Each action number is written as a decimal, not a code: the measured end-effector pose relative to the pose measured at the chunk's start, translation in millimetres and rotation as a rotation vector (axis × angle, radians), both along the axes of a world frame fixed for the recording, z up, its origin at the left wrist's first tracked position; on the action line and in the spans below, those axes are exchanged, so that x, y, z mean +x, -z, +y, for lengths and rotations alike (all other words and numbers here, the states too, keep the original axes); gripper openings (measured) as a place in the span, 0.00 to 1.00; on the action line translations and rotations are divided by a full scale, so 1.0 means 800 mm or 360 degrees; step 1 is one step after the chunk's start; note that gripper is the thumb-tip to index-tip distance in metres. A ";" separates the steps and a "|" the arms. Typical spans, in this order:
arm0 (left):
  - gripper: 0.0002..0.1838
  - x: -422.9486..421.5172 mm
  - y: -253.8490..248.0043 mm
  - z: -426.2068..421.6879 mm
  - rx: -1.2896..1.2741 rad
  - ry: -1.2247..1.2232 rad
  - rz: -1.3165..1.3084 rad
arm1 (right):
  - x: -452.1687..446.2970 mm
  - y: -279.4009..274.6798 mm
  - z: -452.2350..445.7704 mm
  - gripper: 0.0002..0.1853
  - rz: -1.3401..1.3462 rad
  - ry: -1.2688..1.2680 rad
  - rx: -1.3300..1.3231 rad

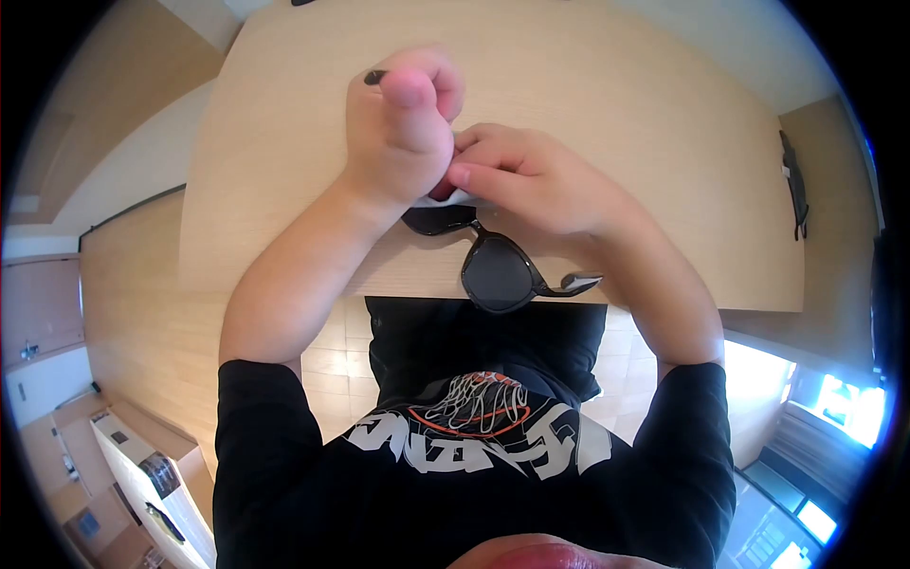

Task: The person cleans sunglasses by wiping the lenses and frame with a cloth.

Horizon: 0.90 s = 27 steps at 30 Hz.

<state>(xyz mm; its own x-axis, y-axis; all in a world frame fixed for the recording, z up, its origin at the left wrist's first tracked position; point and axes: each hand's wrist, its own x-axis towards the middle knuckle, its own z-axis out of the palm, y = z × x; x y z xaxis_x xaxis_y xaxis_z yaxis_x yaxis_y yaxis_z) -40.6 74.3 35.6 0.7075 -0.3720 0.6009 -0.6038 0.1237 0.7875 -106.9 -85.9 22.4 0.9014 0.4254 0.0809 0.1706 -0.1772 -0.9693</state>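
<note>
A pair of black sunglasses with dark lenses hangs tilted below my hands, near the table's front edge. My left hand is closed in a fist around one temple arm, whose dark tip pokes out beside the thumb. Against the left wrist, my right hand pinches a pale cloth at the upper part of the frame. Most of that cloth is hidden under the fingers. The other temple arm sticks out to the right, folded open.
The light wooden table spreads out beyond my arms, and my lap lies below its front edge. A dark thin object is at the table's right edge. On the lower left stands a white panel-like item by shelves.
</note>
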 end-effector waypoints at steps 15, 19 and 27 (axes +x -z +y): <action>0.44 -0.003 0.001 -0.007 -0.0224 0.0115 -0.0318 | 0.000 -0.002 0.017 0.17 0.0548 0.0150 0.0023; 0.45 -0.005 -0.003 0.002 -0.0344 0.0355 -0.0326 | -0.011 -0.009 0.012 0.12 0.1114 -0.0002 0.0736; 0.42 -0.012 0.002 -0.002 -0.0512 0.0389 -0.0468 | -0.005 0.010 0.028 0.08 0.0737 0.0135 0.0311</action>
<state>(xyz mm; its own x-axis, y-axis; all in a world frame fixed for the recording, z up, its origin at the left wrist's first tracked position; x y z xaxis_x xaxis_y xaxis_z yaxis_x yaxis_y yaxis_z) -50.4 72.5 34.3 0.4063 -0.2691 0.8732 -0.7173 0.4981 0.4872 -111.2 -63.7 14.7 0.8922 0.3659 -0.2649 -0.2921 0.0202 -0.9562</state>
